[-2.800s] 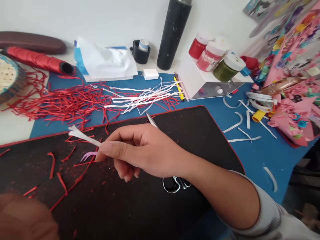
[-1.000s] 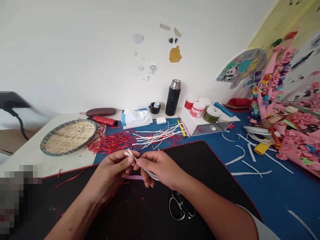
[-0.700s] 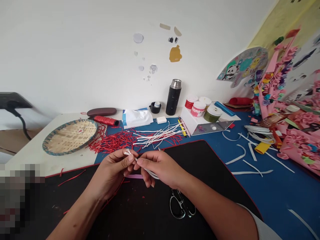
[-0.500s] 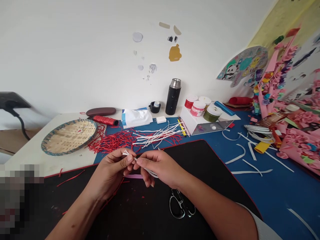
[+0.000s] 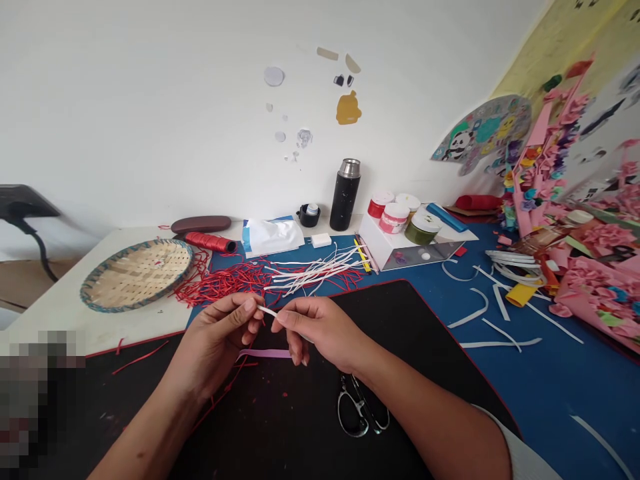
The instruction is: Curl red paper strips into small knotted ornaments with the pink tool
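Note:
Between my two hands runs a thin white strip (image 5: 269,311), its short middle part showing. My left hand (image 5: 227,330) pinches one end between thumb and finger. My right hand (image 5: 315,327) grips it a little farther right, its thumb pressed on the strip and the other fingers curled below. Under the hands, a pink-purple strip (image 5: 270,353) lies on the black mat (image 5: 415,373). Scissors (image 5: 356,410) rest on the mat below my right wrist, their blades hidden by the arm. Behind the hands lie white strips (image 5: 310,270) and a heap of red cords (image 5: 225,283).
An oval woven basket (image 5: 140,273) sits at left near a red thread spool (image 5: 210,241). At the back stand a black thermos (image 5: 346,195) and paint jars (image 5: 423,227). Loose white strips (image 5: 500,345) and pink paper flowers (image 5: 595,287) lie at right.
My hands have moved slightly apart, so more of the white strip shows between them. The frayed-looking white ends above my left thumb are no longer visible.

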Motion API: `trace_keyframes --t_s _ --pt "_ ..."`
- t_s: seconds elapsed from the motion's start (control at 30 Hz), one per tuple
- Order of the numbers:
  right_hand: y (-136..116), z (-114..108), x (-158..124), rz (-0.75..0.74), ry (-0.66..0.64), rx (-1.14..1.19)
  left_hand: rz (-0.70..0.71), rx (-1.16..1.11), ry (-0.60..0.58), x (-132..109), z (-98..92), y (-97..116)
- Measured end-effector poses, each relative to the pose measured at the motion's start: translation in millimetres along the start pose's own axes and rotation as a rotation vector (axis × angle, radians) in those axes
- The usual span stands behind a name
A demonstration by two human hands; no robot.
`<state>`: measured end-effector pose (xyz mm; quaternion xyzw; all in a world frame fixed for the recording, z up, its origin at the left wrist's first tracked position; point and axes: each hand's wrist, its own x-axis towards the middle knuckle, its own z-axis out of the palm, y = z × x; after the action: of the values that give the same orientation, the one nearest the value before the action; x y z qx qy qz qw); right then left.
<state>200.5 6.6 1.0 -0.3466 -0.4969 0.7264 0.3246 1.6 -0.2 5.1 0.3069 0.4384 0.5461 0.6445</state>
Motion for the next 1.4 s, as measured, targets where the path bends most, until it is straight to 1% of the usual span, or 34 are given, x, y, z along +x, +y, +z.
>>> trace_keyframes --t_s 0.1,0.13,0.2,0.27,0.33,0.57,0.73,1.1,1.23,1.4 --pt "0.6 -0.1 0.5 -0.024 0.029 -0.029 -0.043 -0.053 0.028 -1.1 2.0 1.0" --pt "1.0 -0.2 0.8 -0.036 0.038 -0.039 -0.062 -0.063 0.012 -1.8 2.6 0.8" --pt "1.8 -0.7 1.2 -0.060 0.049 -0.062 -0.087 -0.057 -0.056 -3.3 3.1 -0.8" --pt "2.3 -1.2 1.3 -0.074 0.048 -0.082 -0.082 -0.022 -0.121 -4.6 2.9 -3.5" --pt "2.5 -1.4 1.0 -0.078 0.040 -0.092 -0.067 0.012 -0.148 -5.2 2.4 -6.2" --pt "5.2 -1.3 1.2 -0.035 0.014 -0.101 -0.046 0.069 -0.088 -4.1 4.5 -9.2" --pt "5.7 -0.2 1.0 -0.025 0.008 -0.098 -0.025 0.109 -0.066 -4.2 5.2 -8.9" --pt "2.1 0.8 -0.1 0.011 0.010 -0.084 0.012 0.031 -0.005 -3.5 5.8 -3.1" --pt "2.1 0.4 -0.3 -0.004 0.010 -0.093 -0.015 0.010 -0.015 -4.1 6.1 -4.2" --pt "3.6 -0.1 0.2 -0.004 0.027 -0.087 -0.049 0.057 -0.067 -5.3 6.1 -8.8"
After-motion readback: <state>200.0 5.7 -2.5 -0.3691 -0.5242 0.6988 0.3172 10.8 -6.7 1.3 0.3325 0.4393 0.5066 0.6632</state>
